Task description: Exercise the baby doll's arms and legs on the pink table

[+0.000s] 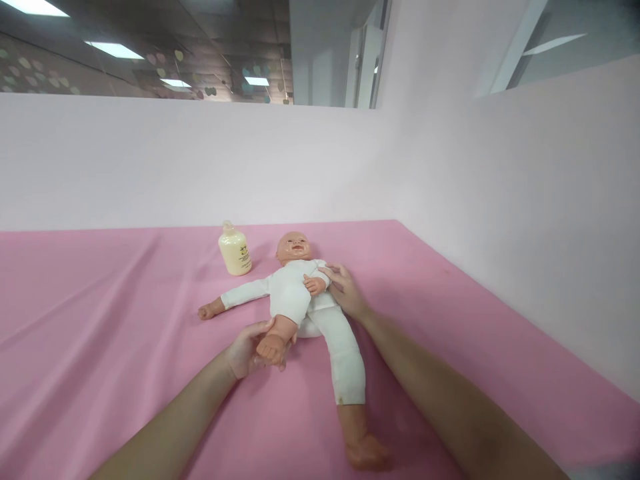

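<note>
A baby doll (295, 293) with a white cloth body lies on its back on the pink sheet (125, 373), head away from me. My left hand (253, 348) is wrapped round the doll's ankle on the left, and that leg is bent up toward its belly. My right hand (346, 292) closes on the doll's arm at the right, which lies bent across the chest. The doll's other leg stretches straight toward me, and its other arm lies out to the left.
A pale yellow pump bottle (235, 251) stands left of the doll's head. A white wall (190, 160) runs along the back, and another wall (540, 200) rises on the right. Above the back wall is a window (150, 53). Folds crease the sheet at the left.
</note>
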Demonstrator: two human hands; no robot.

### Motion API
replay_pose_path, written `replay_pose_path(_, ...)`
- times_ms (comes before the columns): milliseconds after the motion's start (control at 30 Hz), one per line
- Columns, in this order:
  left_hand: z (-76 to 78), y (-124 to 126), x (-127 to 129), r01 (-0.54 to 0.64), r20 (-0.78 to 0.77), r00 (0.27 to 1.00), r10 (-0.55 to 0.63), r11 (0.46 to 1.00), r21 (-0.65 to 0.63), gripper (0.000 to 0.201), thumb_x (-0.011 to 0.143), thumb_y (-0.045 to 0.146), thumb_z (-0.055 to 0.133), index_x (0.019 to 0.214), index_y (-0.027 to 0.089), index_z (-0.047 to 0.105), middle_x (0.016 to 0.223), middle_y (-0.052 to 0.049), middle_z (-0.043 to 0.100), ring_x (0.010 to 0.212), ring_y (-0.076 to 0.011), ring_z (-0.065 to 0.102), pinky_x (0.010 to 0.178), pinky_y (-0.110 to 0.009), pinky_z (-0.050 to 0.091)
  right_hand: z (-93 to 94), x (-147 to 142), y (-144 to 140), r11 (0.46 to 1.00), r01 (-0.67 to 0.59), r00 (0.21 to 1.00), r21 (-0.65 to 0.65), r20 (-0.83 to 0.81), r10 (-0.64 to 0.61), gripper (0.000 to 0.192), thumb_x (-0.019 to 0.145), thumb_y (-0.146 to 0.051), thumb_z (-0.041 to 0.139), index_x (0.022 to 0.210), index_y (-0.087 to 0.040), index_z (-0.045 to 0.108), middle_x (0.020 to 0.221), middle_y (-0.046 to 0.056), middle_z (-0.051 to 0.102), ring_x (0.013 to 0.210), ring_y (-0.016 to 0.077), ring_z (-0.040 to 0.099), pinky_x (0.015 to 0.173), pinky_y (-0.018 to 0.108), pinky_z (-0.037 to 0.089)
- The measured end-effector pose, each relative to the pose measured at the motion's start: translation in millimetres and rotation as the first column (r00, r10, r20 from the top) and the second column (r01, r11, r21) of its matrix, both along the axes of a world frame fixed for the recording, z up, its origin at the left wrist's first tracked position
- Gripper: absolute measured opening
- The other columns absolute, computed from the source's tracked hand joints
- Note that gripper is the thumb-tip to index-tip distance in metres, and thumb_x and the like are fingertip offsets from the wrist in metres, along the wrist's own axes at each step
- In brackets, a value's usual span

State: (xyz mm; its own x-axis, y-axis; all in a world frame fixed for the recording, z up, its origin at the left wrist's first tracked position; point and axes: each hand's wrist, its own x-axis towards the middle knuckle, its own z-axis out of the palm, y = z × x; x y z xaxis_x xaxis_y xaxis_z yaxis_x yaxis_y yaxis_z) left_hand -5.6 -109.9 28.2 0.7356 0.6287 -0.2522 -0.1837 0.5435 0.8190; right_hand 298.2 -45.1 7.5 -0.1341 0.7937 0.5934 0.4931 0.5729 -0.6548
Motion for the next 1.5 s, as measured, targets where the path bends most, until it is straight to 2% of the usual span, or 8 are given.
replay_pose_path(300, -2.0, -0.5, -0.2, -0.038, -0.024, 0.999, 0.038, 0.999, -0.007, 0.044, 0.086, 0.056, 0.065, 0.083, 0.013, 0.076, 0.088, -0.014, 0.073, 0.061, -0.0184, 0.052, 0.067, -0.039, 0.048, 0.4, 1.0, 0.2, 1.000, -0.011, 1.000, 0.017, 0.013, 0.011, 0.043, 0.106, -0.031, 0.051, 0.145, -0.034, 0.070, 0.145, 0.010, 0.057, 0.143, 0.0250, 0.053, 0.129, 0.049, 0.041)
replay_pose_path(533, -2.1, 1.6, -2.0, 0.007, 0.010, 1.000, -0.007, 1.000, 0.008, 0.046, 0.084, 0.058, 0.071, 0.089, 0.013, 0.077, 0.093, -0.013, 0.073, 0.062, -0.0175, 0.054, 0.066, -0.038, 0.050, -1.9, 0.5, 1.0, 1.000, -0.015, 1.000, 0.010, 0.002, 0.015, 0.042, 0.106, -0.032, 0.052, 0.145, -0.034, 0.069, 0.147, 0.010, 0.055, 0.145, 0.0249, 0.052, 0.129, 0.048, 0.040)
replay_pose_path(833, -6.2, 3.7, -1.5, 0.006, 0.003, 1.000, -0.006, 1.000, -0.002, 0.049, 0.076, 0.063, 0.078, 0.085, 0.015, 0.079, 0.089, -0.012, 0.074, 0.061, -0.0178, 0.055, 0.063, -0.037, 0.050, -3.5, 1.1, 2.3, 1.000, -0.019, 1.000, 0.024, 0.004, 0.019, 0.043, 0.107, -0.031, 0.052, 0.146, -0.034, 0.068, 0.147, 0.011, 0.055, 0.145, 0.0256, 0.052, 0.129, 0.049, 0.041)
replay_pose_path(967, -6.8, 3.2, -1.3, 0.017, 0.002, 1.000, -0.017, 1.000, 0.012, 0.048, 0.079, 0.063, 0.074, 0.086, 0.016, 0.079, 0.091, -0.011, 0.074, 0.057, -0.0152, 0.050, 0.062, -0.037, 0.050, -2.7, 1.3, 1.8, 1.000, -0.021, 1.000, 0.018, 0.002, 0.021, 0.043, 0.106, -0.031, 0.054, 0.146, -0.036, 0.068, 0.147, 0.010, 0.055, 0.143, 0.0256, 0.054, 0.128, 0.049, 0.042)
replay_pose_path(1167, -3.4, 0.9, -1.9, -0.005, -0.030, 1.000, 0.005, 1.000, 0.009, 0.047, 0.081, 0.061, 0.071, 0.086, 0.015, 0.079, 0.093, -0.012, 0.075, 0.058, -0.0158, 0.049, 0.066, -0.039, 0.049, -3.2, 1.1, 2.0, 1.000, -0.017, 1.000, 0.003, -0.012, 0.017, 0.043, 0.106, -0.031, 0.052, 0.146, -0.036, 0.069, 0.148, 0.009, 0.054, 0.145, 0.0250, 0.052, 0.128, 0.047, 0.042)
replay_pose_path(1500, -11.8, 8.0, -3.9, 0.045, -0.002, 0.999, -0.045, 0.999, -0.008, 0.050, 0.081, 0.062, 0.072, 0.090, 0.013, 0.076, 0.093, -0.013, 0.073, 0.062, -0.0171, 0.053, 0.068, -0.039, 0.051, -4.8, 0.7, 3.5, 1.000, -0.018, 1.000, 0.002, -0.023, 0.018, 0.044, 0.106, -0.029, 0.052, 0.145, -0.034, 0.069, 0.148, 0.011, 0.054, 0.144, 0.0251, 0.052, 0.129, 0.049, 0.040)
